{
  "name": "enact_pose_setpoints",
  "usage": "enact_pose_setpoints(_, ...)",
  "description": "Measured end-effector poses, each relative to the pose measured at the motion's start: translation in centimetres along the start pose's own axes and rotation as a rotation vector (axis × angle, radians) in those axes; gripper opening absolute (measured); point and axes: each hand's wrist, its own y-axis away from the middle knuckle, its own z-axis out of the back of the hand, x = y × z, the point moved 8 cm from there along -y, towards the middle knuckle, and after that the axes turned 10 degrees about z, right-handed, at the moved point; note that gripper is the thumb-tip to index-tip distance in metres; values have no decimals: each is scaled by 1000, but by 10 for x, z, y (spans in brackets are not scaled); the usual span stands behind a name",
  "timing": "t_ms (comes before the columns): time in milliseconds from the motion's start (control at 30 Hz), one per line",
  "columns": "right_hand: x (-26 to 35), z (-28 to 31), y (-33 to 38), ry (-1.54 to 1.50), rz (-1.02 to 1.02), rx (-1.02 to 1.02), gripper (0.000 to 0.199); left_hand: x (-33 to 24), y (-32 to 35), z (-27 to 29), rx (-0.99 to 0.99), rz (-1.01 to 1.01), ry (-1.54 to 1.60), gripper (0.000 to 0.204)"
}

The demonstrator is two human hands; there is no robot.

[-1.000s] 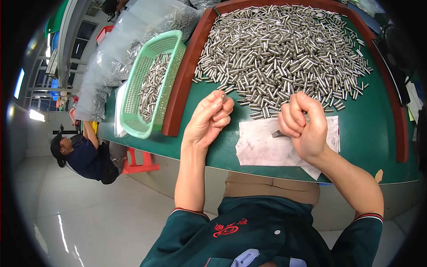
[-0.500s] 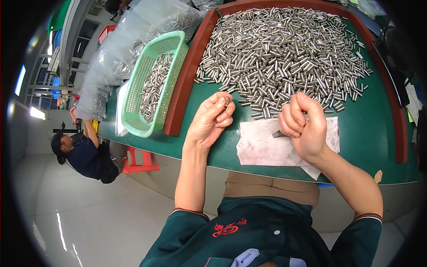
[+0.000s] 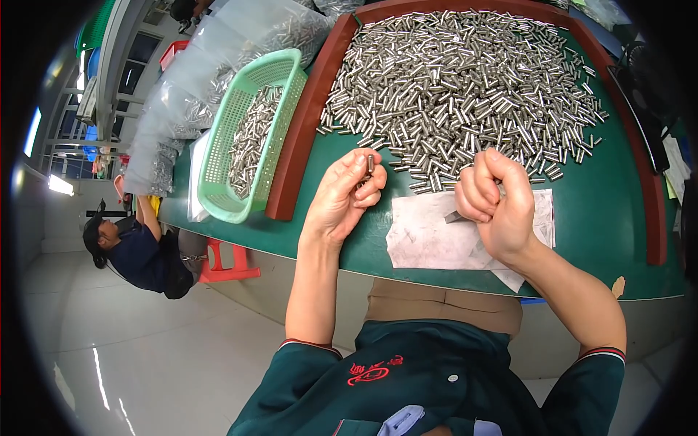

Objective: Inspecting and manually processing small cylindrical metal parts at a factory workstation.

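My left hand (image 3: pixel 345 190) is closed, pinching a small shiny metal pin (image 3: pixel 371 164) between thumb and fingers, the pin standing nearly upright. Curled into a fist, my right hand (image 3: pixel 500 196) grips a dark flat-ended tool (image 3: pixel 454 217); only its tip pokes out beyond the fingers, so its kind is hidden. Below that tip lies a smudged white cloth or paper sheet (image 3: pixel 429 243). Beyond both hands spreads a large heap of similar metal pins (image 3: pixel 465 94) on the green tabletop (image 3: pixel 363 243).
Dark red wooden rails (image 3: pixel 304 131) frame the heap. To their left stands a green plastic basket (image 3: pixel 218 185) with pins in it. Clear plastic bags (image 3: pixel 171 109) of parts lie farther left. A person (image 3: pixel 142 251) sits near a red stool (image 3: pixel 231 261) at the left.
The pin in my left fingers has turned slightly and shows more of its length. My right hand and its tool stay almost unmoved.
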Motion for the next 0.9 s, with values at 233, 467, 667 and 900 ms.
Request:
enact_pose_setpoints(233,-1,5,-1,-30,9,-6,37,9,21,-55,-269,-195,-980,8)
enact_pose_setpoints(467,5,2,1,13,44,-3,39,24,28,-81,-301,-268,-1446,13)
enact_pose_setpoints(667,6,4,4,-69,81,-52,37,29,31,-76,-348,-352,-1418,10)
enact_pose_setpoints(900,5,3,8,-14,39,-42,39,29,33,-75,-389,-386,-1374,9)
